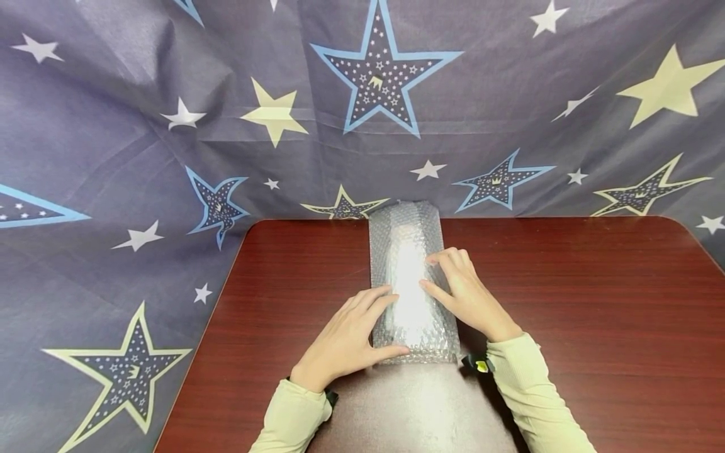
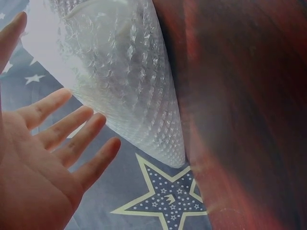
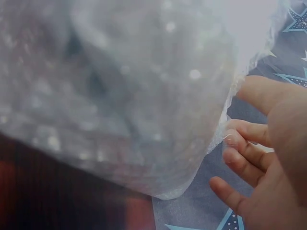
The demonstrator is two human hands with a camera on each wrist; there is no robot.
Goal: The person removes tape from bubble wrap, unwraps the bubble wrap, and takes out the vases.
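Note:
A bubble wrap package (image 1: pixel 416 346) lies lengthwise on the table in the head view, its far end against the curtain. Bright glare covers its middle, and what is inside cannot be made out. Along its left side, my left hand (image 1: pixel 351 336) rests with fingers extended and the thumb spread over the near end. My right hand (image 1: pixel 467 292) touches the right edge, thumb and fingers apart and slightly bent. The left wrist view shows the bubble wrap's bulging side beyond straight, spread fingers (image 2: pixel 84 139). From the right wrist, the wrap (image 3: pixel 144 143) looks blurred beside loosely bent fingers (image 3: pixel 247 165).
The reddish-brown wooden table (image 1: pixel 566 283) has rounded far corners. A grey-purple curtain (image 1: pixel 340 170) printed with stars hangs behind it and along its left side. A dark band with a yellow mark (image 1: pixel 481 366) sits at the right wrist.

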